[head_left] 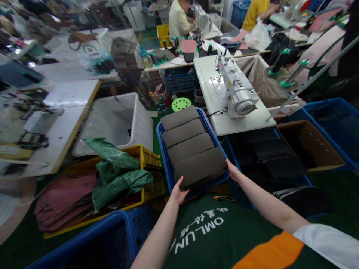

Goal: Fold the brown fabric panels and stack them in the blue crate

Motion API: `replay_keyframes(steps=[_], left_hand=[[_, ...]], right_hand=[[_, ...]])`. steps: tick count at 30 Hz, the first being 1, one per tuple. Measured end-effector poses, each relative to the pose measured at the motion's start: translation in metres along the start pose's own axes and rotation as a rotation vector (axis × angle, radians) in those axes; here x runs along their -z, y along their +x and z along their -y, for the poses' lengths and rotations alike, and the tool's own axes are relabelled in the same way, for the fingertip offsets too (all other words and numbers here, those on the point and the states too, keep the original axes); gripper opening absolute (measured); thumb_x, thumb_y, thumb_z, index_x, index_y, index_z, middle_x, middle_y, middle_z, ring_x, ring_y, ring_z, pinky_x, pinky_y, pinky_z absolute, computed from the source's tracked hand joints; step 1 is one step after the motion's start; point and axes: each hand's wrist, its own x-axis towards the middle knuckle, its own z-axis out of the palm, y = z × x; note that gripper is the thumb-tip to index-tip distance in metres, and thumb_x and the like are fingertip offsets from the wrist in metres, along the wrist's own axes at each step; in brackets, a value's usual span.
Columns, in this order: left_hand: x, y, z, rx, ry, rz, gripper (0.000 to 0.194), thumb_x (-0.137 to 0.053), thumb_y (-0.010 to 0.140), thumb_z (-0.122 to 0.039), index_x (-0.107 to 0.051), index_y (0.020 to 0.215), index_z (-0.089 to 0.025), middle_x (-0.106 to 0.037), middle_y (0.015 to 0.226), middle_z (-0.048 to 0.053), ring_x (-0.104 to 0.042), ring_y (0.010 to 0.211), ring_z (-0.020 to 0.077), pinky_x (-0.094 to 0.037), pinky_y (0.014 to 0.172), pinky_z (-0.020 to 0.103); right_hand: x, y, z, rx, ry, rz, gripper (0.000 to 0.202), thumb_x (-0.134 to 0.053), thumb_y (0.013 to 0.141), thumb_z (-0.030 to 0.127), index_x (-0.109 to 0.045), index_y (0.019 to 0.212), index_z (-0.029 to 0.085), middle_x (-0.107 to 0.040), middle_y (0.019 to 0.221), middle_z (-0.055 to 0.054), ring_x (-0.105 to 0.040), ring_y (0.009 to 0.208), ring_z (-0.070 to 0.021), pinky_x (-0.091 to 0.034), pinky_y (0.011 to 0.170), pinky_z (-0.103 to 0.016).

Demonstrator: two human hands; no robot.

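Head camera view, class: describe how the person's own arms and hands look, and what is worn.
The left hand and right hand are bare, with no gloves, and both forearms are uncovered. A white short sleeve edged by an orange band covers the right upper arm, beside a dark green garment with white lettering.

A green floor [336, 194] carried most of the containers. A blue crate [162, 142] held four grey padded pieces [190, 147] laid in an overlapping row. Left of it stood a white tub [140, 123] and a yellow crate [148, 158] with green plastic bags [117, 172] and maroon fabric [64, 201] spilling from it. To the right sat a cardboard box [311, 144] and another blue bin [336, 116]. A white surface [244, 125] bore a sewing machine [237, 93]. On the left, a wood-edged surface [70, 104] carried blurred clutter. A green stool [181, 104] stood beyond the crate.
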Motion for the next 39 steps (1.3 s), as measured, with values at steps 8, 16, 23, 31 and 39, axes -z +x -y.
replay_keyframes(steps=[8,16,23,31,39], left_hand=[[0.061,-0.017,0.001,0.032,-0.031,-0.115,0.064,-0.068,0.087,-0.04,-0.047,0.136,-0.007,-0.056,0.126,0.026,-0.066,0.106,0.0293,-0.061,0.078,0.034],[0.114,-0.039,0.016,-0.039,-0.005,-0.27,0.066,-0.061,0.093,-0.037,-0.032,0.146,-0.013,-0.049,0.137,0.023,-0.065,0.107,0.0261,-0.059,0.079,0.035],[0.069,-0.025,0.011,-0.281,0.15,-0.156,0.029,-0.066,0.09,-0.024,-0.062,0.116,-0.013,-0.062,0.124,0.01,-0.06,0.114,0.0227,-0.048,0.1,0.045],[0.022,0.008,-0.01,-0.38,0.213,-0.122,0.028,-0.064,0.091,-0.028,-0.062,0.115,-0.014,-0.06,0.125,0.01,-0.058,0.115,0.0235,-0.046,0.101,0.047],[0.065,0.003,-0.011,-0.294,0.235,-0.215,0.039,-0.061,0.093,-0.034,-0.055,0.126,-0.014,-0.058,0.125,0.012,-0.061,0.107,0.0226,-0.052,0.091,0.043]], right_hand=[[0.011,0.0,0.006,-0.065,-0.046,0.002,0.041,-0.044,0.1,0.046,-0.065,0.123,0.02,-0.064,0.129,-0.009,-0.059,0.121,-0.0232,-0.04,0.109,-0.046],[0.013,0.0,0.006,-0.059,-0.117,-0.032,0.036,-0.051,0.099,0.043,-0.064,0.119,0.016,-0.063,0.128,-0.011,-0.061,0.115,-0.022,-0.044,0.104,-0.044],[0.008,-0.001,0.009,-0.055,-0.207,-0.08,0.033,-0.056,0.096,0.042,-0.065,0.113,0.016,-0.064,0.124,-0.011,-0.061,0.113,-0.0228,-0.045,0.102,-0.046],[0.006,-0.009,0.028,0.033,-0.262,-0.102,0.03,-0.057,0.096,0.043,-0.067,0.111,0.019,-0.062,0.128,-0.01,-0.059,0.115,-0.0232,-0.043,0.104,-0.045],[0.03,-0.002,0.028,-0.009,-0.231,-0.234,0.033,-0.056,0.097,0.043,-0.065,0.114,0.016,-0.066,0.117,-0.01,-0.063,0.106,-0.0218,-0.047,0.099,-0.046]])
